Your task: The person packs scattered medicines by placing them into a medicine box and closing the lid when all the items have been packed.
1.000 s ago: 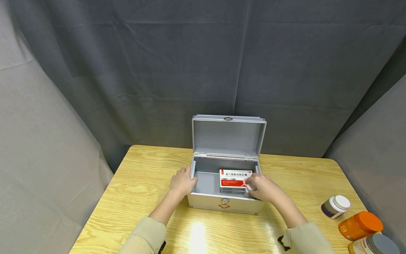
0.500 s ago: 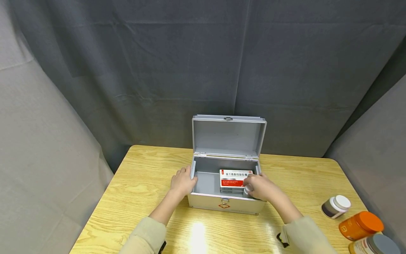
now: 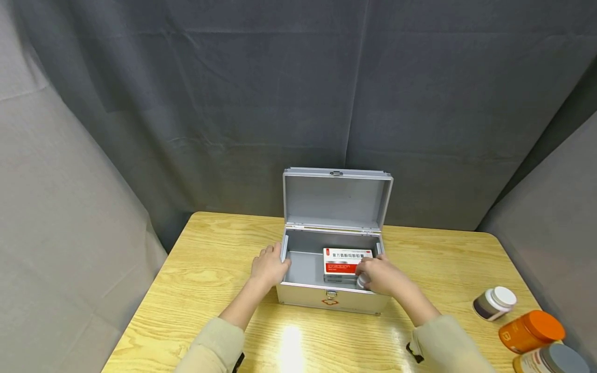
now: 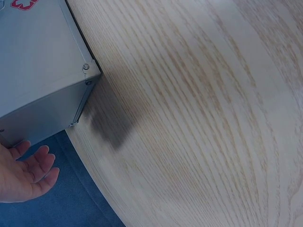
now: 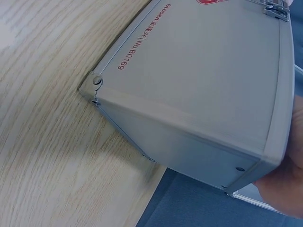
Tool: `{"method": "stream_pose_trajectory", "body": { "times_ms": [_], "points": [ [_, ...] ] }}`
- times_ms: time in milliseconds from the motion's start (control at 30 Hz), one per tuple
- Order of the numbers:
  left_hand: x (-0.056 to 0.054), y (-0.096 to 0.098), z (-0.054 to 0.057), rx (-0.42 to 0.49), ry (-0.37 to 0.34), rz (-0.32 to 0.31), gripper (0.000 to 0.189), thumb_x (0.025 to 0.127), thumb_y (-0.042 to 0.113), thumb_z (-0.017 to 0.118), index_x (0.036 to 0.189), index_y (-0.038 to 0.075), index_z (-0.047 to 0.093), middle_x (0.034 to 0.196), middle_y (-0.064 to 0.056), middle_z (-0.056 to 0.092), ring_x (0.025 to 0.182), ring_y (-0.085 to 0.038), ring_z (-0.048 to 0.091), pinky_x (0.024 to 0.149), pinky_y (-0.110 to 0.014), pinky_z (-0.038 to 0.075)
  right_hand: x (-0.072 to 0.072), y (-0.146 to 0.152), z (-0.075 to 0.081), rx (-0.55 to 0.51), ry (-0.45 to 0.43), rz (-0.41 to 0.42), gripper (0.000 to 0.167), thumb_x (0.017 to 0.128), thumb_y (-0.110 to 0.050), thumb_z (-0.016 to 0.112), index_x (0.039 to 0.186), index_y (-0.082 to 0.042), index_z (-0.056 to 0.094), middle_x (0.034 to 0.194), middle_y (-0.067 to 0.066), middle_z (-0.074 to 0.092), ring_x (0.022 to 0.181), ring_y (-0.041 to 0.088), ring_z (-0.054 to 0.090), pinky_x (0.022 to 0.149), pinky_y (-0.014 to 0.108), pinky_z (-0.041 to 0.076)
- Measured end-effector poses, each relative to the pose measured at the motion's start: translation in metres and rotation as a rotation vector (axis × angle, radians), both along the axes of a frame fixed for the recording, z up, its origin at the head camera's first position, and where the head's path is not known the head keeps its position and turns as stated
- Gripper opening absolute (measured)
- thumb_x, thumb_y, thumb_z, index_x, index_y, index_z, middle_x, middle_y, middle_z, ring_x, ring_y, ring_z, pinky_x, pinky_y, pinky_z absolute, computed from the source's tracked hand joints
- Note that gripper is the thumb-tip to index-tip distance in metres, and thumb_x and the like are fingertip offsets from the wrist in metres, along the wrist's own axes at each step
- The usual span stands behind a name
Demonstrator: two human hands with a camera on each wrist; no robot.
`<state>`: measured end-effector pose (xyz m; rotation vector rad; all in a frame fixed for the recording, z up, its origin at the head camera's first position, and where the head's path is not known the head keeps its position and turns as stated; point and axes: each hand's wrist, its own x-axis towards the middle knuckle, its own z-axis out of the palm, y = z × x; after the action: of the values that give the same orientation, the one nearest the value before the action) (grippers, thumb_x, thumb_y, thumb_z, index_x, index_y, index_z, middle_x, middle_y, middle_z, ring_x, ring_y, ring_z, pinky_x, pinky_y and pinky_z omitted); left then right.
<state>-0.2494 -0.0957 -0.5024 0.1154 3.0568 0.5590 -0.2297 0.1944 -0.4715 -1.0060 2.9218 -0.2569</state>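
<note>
An aluminium first-aid case (image 3: 303, 295) stands with its lid up on the table in the head view. My left hand (image 3: 269, 267) holds the case's left wall, thumb over the rim; in the left wrist view its loosely bent fingers (image 4: 40, 165) lie beside the outer wall. Reaching over the right wall, my right hand (image 3: 380, 274) grips a small bottle with a white cap (image 3: 362, 281) inside the case, mostly hidden by the fingers. Left of it stands a red and white medicine box (image 3: 342, 263). The right wrist view shows the hand (image 5: 284, 175) behind the rim.
On the right of the wooden table (image 3: 210, 248) stand a white-capped dark-labelled bottle (image 3: 494, 303), an orange jar (image 3: 531, 331) and a grey-lidded bottle (image 3: 550, 358). Grey curtains (image 3: 242, 103) hang behind and on both sides. The raised lid (image 3: 336, 202) leans back.
My right hand has moved slightly left with the white-capped bottle, which sits lower and closer to the medicine box. My left hand has stayed on the case wall.
</note>
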Motion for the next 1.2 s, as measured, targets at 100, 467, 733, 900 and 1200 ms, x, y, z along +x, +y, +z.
{"method": "stream_pose_trajectory", "body": {
  "times_ms": [100,467,733,900,1200],
  "points": [
    [0.000,0.000,0.001,0.003,0.000,0.002,0.053,0.088,0.036,0.046,0.131,0.005,0.040,0.129,-0.020,0.047,0.115,-0.035,0.046,0.088,-0.051,0.039,0.000,-0.001,0.000,0.008,0.000,0.006,0.021,0.064,-0.004,0.077,0.084,-0.008,0.069,0.084,0.001,0.063,0.077,0.016,0.059,0.075,0.041,0.035],
    [0.000,0.000,0.000,0.007,-0.009,0.005,0.055,0.089,0.037,0.046,0.133,0.005,0.039,0.131,-0.020,0.046,0.118,-0.036,0.044,0.091,-0.052,0.038,-0.005,0.002,-0.005,0.003,0.048,0.057,0.019,0.062,-0.003,0.076,0.077,-0.012,0.068,0.076,-0.002,0.061,0.069,0.013,0.057,0.075,0.042,0.035],
    [0.000,-0.001,-0.001,0.011,-0.012,0.009,0.056,0.088,0.037,0.046,0.133,0.005,0.039,0.131,-0.020,0.046,0.118,-0.036,0.044,0.091,-0.052,0.038,-0.009,0.001,-0.009,0.018,0.079,0.098,0.021,0.062,0.000,0.071,0.076,-0.014,0.067,0.073,-0.005,0.061,0.068,0.010,0.056,0.074,0.042,0.034],
    [0.001,0.000,0.000,0.011,-0.017,0.006,0.056,0.089,0.037,0.046,0.134,0.005,0.038,0.132,-0.021,0.045,0.119,-0.036,0.043,0.092,-0.053,0.038,-0.008,0.000,-0.010,0.039,0.073,0.091,0.020,0.064,0.001,0.069,0.077,-0.014,0.067,0.074,-0.005,0.063,0.070,0.010,0.058,0.075,0.041,0.034],
    [0.001,0.000,-0.001,0.008,-0.014,0.007,0.057,0.089,0.037,0.046,0.135,0.005,0.037,0.132,-0.020,0.045,0.119,-0.036,0.043,0.092,-0.052,0.038,-0.008,-0.003,-0.010,0.058,0.036,0.069,0.019,0.066,0.003,0.064,0.073,-0.014,0.065,0.072,-0.006,0.060,0.067,0.010,0.054,0.069,0.038,0.036]
  ]
}}
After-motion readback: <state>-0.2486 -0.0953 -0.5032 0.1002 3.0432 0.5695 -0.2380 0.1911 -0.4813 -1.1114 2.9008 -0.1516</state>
